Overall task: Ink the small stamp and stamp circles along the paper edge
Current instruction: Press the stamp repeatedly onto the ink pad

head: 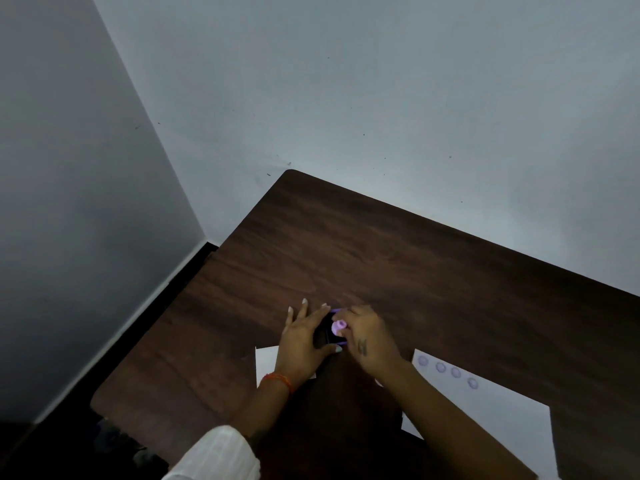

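A small pink-purple stamp is pinched in my right hand and pressed down onto a dark ink pad with a purple rim. My left hand rests on the pad's left side, fingers spread and thumb at its near edge. To the right lies a white paper carrying several purple stamped circles in a row along its far edge. My right forearm covers the paper's left part.
A second white sheet lies under my left wrist. The dark wooden table stands in a corner, with grey walls behind and to the left. The table's left edge runs close to my left arm.
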Available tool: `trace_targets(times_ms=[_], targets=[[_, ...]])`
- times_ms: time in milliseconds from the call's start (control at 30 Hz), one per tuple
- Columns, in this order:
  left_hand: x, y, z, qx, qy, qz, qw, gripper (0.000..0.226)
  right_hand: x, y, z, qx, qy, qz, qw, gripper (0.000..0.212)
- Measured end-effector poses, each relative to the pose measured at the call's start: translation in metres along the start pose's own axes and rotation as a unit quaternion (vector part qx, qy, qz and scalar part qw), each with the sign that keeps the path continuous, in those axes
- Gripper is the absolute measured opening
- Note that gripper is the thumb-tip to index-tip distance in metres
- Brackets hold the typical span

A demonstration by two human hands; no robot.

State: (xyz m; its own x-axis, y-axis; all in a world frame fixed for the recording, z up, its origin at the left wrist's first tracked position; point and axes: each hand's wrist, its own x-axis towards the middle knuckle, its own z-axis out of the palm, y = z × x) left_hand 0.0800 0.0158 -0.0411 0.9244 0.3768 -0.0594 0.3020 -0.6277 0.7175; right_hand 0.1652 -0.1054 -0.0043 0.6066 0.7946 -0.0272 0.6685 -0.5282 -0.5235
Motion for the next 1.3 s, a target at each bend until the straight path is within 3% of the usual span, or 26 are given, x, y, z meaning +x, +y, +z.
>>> trace_targets(times_ms=[167,333,567,733,933,1067,1300], targets=[[0.000,0.000,0.001,-0.021,0.007,-0.009,1.000,0.075,0.002,0.005,0.001,-0.095,-0.042,-0.061,0.993,0.034],[0.000,0.000,0.001,-0.026,0.012,-0.007,1.000,0.073,0.003,-0.002,0.006,-0.086,-0.021,-0.010,0.996,0.044],[0.001,0.003,-0.003,-0.034,-0.001,-0.015,0.999,0.076,0.008,0.004,-0.010,-0.090,-0.044,-0.094,0.990,0.027],[0.001,0.003,-0.005,-0.037,-0.006,-0.016,0.999,0.077,0.012,-0.002,-0.015,0.006,0.003,-0.005,1.000,0.018],[0.000,0.000,-0.002,-0.048,0.011,-0.016,0.999,0.081,0.011,-0.006,-0.003,-0.098,-0.030,-0.050,0.993,0.033],[0.000,-0.001,-0.002,-0.055,0.009,-0.013,0.998,0.081,0.026,-0.003,-0.012,-0.129,-0.086,-0.069,0.985,0.025],[0.000,0.001,-0.002,-0.063,0.018,-0.017,0.998,0.078,0.014,-0.017,-0.004,-0.096,-0.043,0.012,0.994,0.033]])
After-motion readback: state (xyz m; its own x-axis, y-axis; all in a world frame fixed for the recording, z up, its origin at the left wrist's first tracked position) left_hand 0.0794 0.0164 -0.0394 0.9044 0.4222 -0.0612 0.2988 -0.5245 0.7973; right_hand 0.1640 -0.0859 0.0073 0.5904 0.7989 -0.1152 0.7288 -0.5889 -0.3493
